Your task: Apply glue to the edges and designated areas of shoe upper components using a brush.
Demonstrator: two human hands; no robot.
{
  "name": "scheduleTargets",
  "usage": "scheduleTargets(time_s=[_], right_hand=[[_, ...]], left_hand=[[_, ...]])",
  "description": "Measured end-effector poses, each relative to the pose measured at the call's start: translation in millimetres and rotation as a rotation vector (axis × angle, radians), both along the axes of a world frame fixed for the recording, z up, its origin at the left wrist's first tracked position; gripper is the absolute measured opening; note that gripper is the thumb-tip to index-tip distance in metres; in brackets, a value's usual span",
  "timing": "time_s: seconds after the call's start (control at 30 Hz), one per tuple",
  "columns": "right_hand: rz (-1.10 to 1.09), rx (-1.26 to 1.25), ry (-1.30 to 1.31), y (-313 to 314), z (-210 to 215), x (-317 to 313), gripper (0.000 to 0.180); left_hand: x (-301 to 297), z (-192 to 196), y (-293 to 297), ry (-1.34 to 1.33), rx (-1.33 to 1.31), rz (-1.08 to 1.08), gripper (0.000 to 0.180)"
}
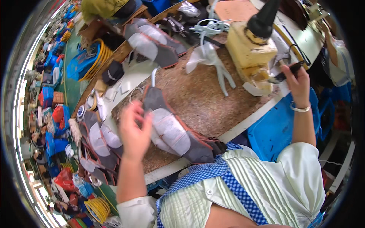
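My right hand (298, 81) is closed around a black-handled brush (281, 77), its tip at the low opening of a yellowish, stained glue container (251, 49) with a black cone on top. My left hand (135, 129), slightly blurred, has its fingers loosely curled and apart, with nothing visible in them. It is beside a grey and white stitched shoe upper (171, 127) with reddish edges, lying on the worn brown board (190, 95). My left hand hides part of the upper's left side; whether they touch I cannot tell.
More grey uppers lie in stacks at the board's far side (152, 43) and left of my left arm (99, 138). White strips (213, 62) lie near the container. A blue plastic tray (273, 125) is under my right forearm. Tape rolls (89, 104) sit at the left edge.
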State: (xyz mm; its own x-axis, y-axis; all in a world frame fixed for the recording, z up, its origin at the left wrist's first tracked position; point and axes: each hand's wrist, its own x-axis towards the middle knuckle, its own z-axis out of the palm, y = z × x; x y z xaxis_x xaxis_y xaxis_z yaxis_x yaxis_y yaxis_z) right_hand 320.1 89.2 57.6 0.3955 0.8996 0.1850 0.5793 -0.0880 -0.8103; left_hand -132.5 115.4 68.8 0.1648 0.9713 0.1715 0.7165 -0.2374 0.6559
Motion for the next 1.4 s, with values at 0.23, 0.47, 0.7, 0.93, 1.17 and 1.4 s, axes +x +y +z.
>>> scheduleTargets(time_s=[0.23, 0.47, 0.7, 0.93, 1.17, 1.4], right_hand=[[0.562, -0.128, 0.665, 22.5, 11.9, -159.5, 0.016], [0.671, 0.128, 0.244, 106.9, -68.8, -278.7, 0.031], [0.837, -0.329, 0.724, 14.9, -22.5, -231.6, 0.025], [1.126, -0.110, 0.303, -26.1, 4.8, -186.9, 0.018], [1.261, -0.124, 0.050, -45.4, -5.3, -182.1, 0.021], [1.093, 0.478, 0.144, -19.6, -3.3, -242.0, 0.030]], left_hand=[[-8.5, -21.9, -63.2, -0.178, -0.125, 0.086, 0.036], [-1.0, -28.6, -65.3, -0.222, -0.331, 0.130, 0.038], [-6.1, -54.2, -74.9, -0.666, -0.414, 0.199, 0.051], [0.1, -38.3, -61.6, -1.016, -0.520, 0.300, 0.045], [-8.2, -31.9, -61.0, -0.975, -0.638, 0.292, 0.040], [-9.9, -35.2, -61.4, -1.058, -0.704, 0.261, 0.026]])
